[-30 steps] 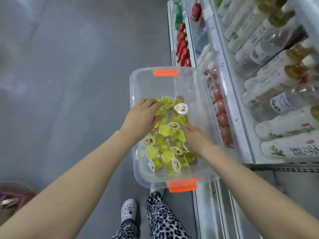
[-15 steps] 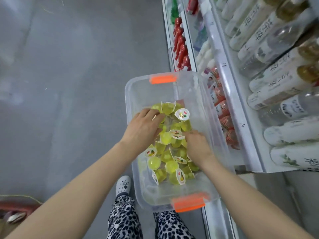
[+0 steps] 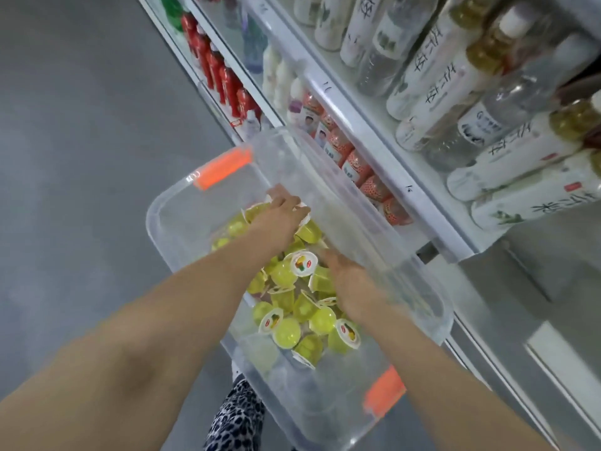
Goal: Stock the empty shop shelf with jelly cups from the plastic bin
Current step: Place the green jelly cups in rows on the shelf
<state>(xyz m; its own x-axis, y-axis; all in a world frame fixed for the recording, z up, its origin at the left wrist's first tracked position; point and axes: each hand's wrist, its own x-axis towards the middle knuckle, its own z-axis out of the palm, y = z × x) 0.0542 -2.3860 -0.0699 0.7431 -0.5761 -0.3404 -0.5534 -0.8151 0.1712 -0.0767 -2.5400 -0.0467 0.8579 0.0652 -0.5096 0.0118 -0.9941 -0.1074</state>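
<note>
– Right hand is digging down among the jelly cups, too blurry to say if it's holding any.
– Left hand is curling its fingers over cups further in, probably gripping a couple. Everything's sitting in the plastic bin, just beside the shelf of bottles.

The bin hung just left of the shelves, over the floor. Jelly cups lay heaped in its middle. The left hand was on the heap's far end, the right hand on its right side, near the bin's right wall. Bottles lay in rows on the upper shelf. A leg showed below the bin's near end.
</note>
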